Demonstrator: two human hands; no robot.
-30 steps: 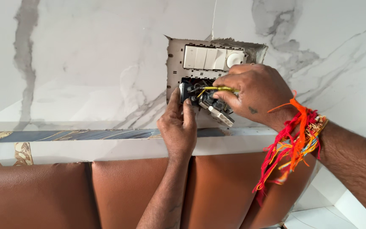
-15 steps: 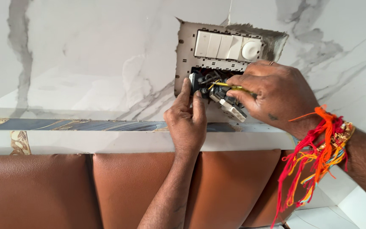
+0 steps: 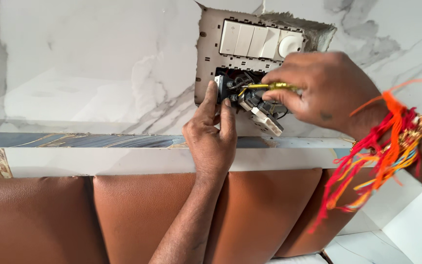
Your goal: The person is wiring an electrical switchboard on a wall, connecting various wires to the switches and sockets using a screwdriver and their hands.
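An open switch box is set in a marble wall, with a row of white switches and a round dial along its top. Below them dark wires spill out, and a white socket module hangs loose and tilted. My left hand reaches up from below, its fingertips pressing a small dark part at the box's lower left. My right hand, with red and orange threads around the wrist, grips a yellow-handled screwdriver whose tip points left into the wires.
A grey and gold tile border runs across the wall under the box. Below it lies a brown padded leather headboard. White tiles show at the bottom right.
The view has shifted, so the box and both hands sit higher and further right. Both hands stay at the wires; the screwdriver stays pointed into the box.
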